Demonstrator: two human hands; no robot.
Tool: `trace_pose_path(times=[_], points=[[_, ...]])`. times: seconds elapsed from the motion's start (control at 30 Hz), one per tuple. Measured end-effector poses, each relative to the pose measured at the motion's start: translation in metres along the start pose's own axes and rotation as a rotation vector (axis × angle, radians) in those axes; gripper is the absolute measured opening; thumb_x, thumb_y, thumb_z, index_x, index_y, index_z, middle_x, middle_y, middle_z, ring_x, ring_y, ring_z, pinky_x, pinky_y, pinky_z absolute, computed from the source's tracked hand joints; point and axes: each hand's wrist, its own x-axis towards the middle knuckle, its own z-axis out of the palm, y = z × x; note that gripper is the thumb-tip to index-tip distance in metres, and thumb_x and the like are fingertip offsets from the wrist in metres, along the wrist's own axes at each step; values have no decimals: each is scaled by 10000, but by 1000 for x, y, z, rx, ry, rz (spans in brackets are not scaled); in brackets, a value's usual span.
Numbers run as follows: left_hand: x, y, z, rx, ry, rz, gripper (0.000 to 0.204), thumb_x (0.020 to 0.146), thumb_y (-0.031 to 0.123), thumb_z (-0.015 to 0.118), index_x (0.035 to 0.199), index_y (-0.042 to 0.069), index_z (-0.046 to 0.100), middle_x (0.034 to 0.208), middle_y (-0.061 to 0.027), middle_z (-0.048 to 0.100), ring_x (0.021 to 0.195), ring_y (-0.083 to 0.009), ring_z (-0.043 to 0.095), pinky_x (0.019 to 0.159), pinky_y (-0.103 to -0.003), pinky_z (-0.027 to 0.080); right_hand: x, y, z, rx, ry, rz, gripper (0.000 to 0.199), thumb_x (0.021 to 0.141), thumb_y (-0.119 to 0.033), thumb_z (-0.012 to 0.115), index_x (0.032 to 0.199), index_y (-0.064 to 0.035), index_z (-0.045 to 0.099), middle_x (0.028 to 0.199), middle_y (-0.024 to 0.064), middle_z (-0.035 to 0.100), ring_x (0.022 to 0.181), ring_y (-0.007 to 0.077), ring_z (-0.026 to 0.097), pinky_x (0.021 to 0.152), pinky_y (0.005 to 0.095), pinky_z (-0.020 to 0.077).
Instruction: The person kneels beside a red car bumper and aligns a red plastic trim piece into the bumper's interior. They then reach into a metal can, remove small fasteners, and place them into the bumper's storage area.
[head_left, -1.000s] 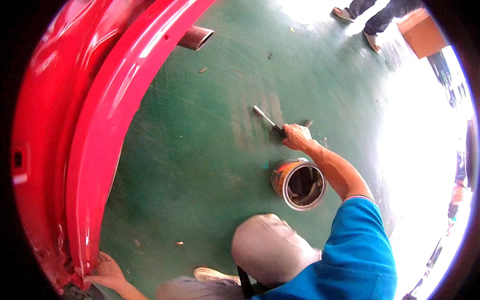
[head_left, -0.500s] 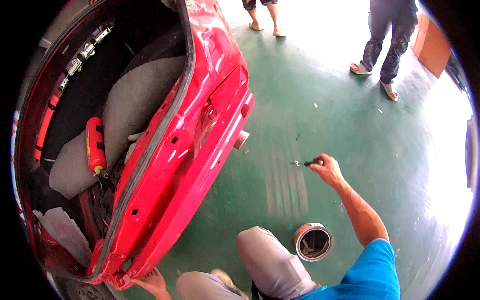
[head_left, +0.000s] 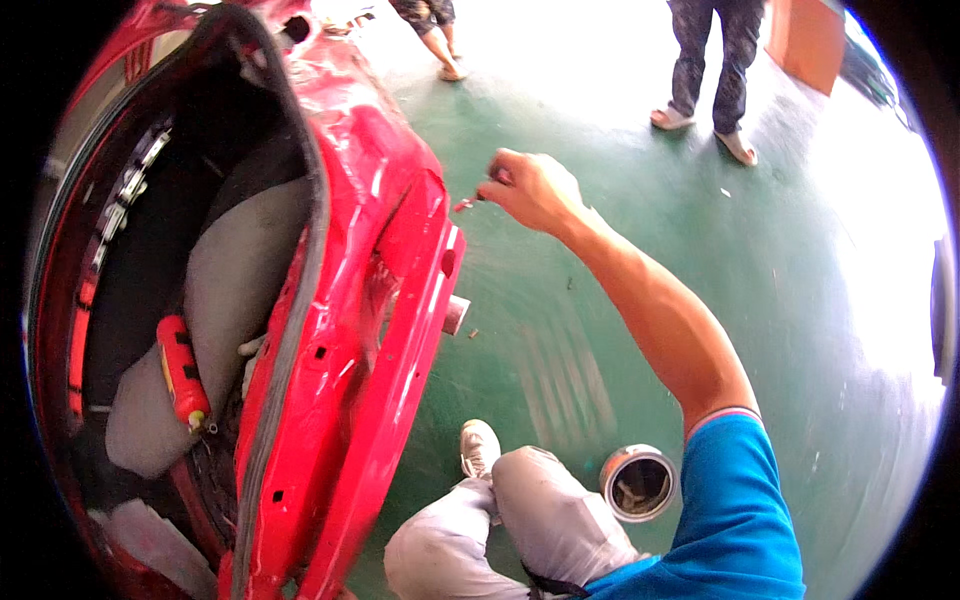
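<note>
My right hand [head_left: 535, 190] is closed round a slim tool with a dark handle [head_left: 500, 176]; its exact kind is hard to make out. Its thin tip [head_left: 467, 204] points left, just short of the outer corner of the red car's rear panel [head_left: 345, 420]. The tip looks apart from the panel. Of my left hand, at most a skin-coloured sliver shows at the bottom edge beside the panel's lower end, with its fingers hidden.
The open trunk [head_left: 150, 280] holds a red fire extinguisher [head_left: 182, 372] and grey lining. An exhaust pipe [head_left: 456, 315] juts out below the panel. An open can [head_left: 640, 484] stands by my knee on the green floor [head_left: 700, 330]. Two people [head_left: 712, 60] stand farther off.
My right hand has moved up and left with the tool, toward the car's far corner. My left hand has dropped almost wholly out of view. The view has shifted.
</note>
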Motion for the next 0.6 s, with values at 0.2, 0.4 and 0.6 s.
trace_pose_path(times=[0.2,0.4,0.6], points=[[61,-13,-100,548,-209,599,921,829,661,714,1562,243,342,1508,-132,464,1335,-412,490,1106,-693,388,35,-31,7,-62,17,-68,280,821,-326,678,985,-112,755,958,155,751,951,369,717,819,476,573],[29,-11,-15,377,-87,248,966,809,719,685,1579,268,315,1549,-118,431,1375,-424,453,1106,-717,377,40,-18,19,-106,-24,-40,295,829,-377,686,989,-137,750,955,129,754,955,354,712,827,452,574],[32,6,4,265,-11,107,980,796,742,677,1578,272,320,1561,-111,423,1395,-424,434,1110,-716,375,38,-28,20,-69,-73,-32,367,824,-442,738,956,-100,724,925,148,735,925,363,702,803,457,556]])
